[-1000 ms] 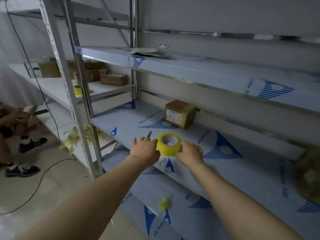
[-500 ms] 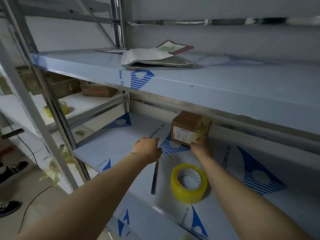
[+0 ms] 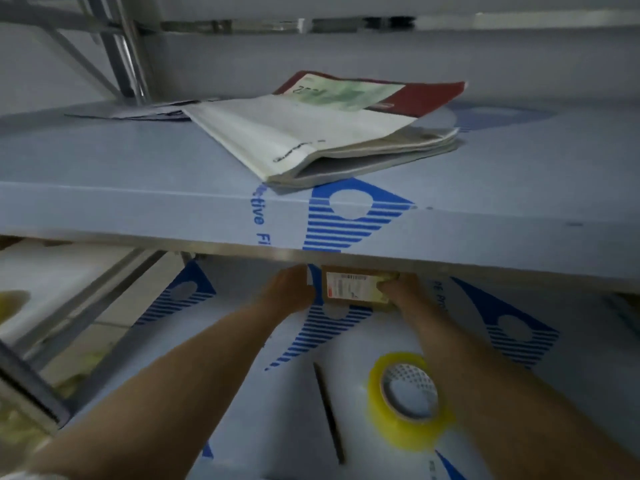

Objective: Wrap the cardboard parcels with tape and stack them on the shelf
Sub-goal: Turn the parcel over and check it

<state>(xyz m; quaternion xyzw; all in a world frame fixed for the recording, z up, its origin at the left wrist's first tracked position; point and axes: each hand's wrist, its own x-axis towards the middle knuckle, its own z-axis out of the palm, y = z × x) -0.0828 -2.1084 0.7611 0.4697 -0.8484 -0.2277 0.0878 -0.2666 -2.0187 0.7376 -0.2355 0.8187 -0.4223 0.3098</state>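
Observation:
A small cardboard parcel with a white label sits deep on the middle shelf, partly hidden by the edge of the shelf above. My right hand grips its right side, fingers over the label's corner. My left hand is against its left side, fingers curled; whether it grips the parcel I cannot tell. A roll of yellow tape lies on the same shelf near my right forearm.
A thin dark stick-like tool lies left of the tape. The upper shelf carries a stack of booklets and papers. Steel uprights stand at the left. Yellow scraps lie low left.
Both hands left the tape roll and reached deeper in. The right hand took the parcel's side first, then the left hand came against its other side. My view moved closer and higher.

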